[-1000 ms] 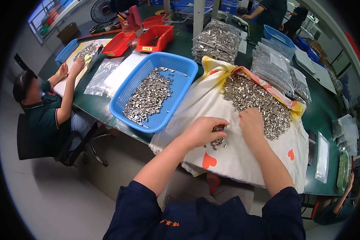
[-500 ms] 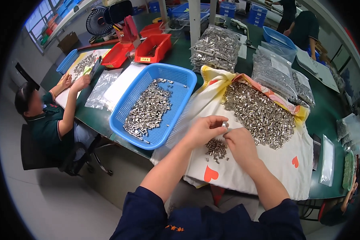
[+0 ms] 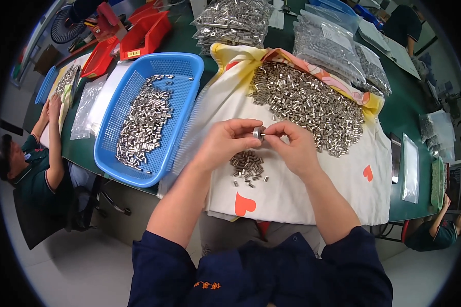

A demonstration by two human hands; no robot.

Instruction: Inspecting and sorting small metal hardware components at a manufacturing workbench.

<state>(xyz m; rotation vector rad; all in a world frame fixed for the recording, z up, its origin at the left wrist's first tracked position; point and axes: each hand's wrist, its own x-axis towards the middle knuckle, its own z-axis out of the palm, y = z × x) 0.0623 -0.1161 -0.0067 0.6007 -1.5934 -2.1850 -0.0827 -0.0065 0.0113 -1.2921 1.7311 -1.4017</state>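
Observation:
My left hand [image 3: 226, 139] pinches a short, shiny metal ring [image 3: 257, 133] between thumb and fingers. From the other side my right hand [image 3: 296, 147] meets it, thumb and forefinger closed on a small metal piece [image 3: 263, 137] at the ring's opening; how far it sits inside I cannot tell. Below the hands, a small heap of metal cylinders [image 3: 247, 163] lies on a white cloth [image 3: 317, 202] with red hearts. Beyond them spreads a larger heap of similar cylinders [image 3: 310, 105], bordered by the cloth's folded yellow and pink edge.
At left stands a blue perforated basket [image 3: 101, 148] with many metal cylinders. Red bins [image 3: 147, 33] and filled plastic bags [image 3: 233, 23] are at the back, with more bags [image 3: 325, 46] back right. A co-worker [image 3: 36, 169] sits at left; another [image 3: 435, 230] at far right.
The view has shifted, so the table appears farther left and higher. My right hand has come up from below the ring, and its thumb and forefinger now meet the ring's side.

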